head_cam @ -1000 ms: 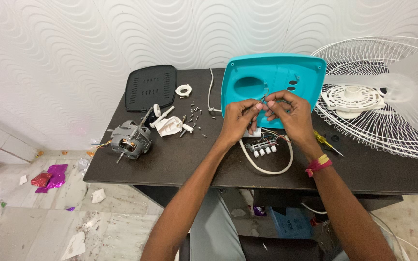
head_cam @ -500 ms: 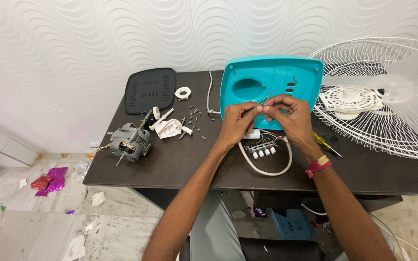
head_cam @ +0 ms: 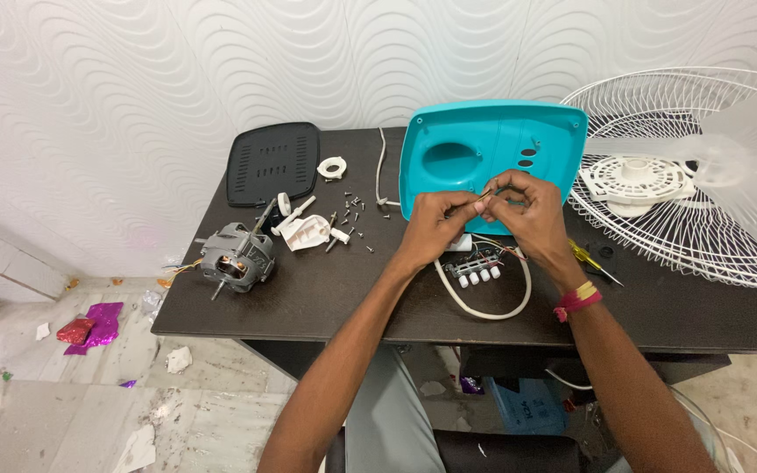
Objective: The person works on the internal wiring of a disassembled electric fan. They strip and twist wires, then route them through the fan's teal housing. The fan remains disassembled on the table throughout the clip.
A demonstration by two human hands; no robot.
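Both hands [head_cam: 482, 215] pinch thin wire [head_cam: 489, 190] between fingertips

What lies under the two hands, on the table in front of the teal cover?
Below the left hand and right hand sits a switch block with white buttons, ringed by a white cable. The hands cover its far end.

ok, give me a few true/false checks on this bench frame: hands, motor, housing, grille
1. Both hands, left hand and right hand, meet in front of the teal housing. True.
2. The motor lies right of the hands. False: it lies to their left, near the table edge.
3. The white fan grille rests at the table's right end. True.
4. The black vented cover sits on the floor. False: it lies on the table, at the back left.
5. Loose screws lie between the white plastic parts and the housing. True.
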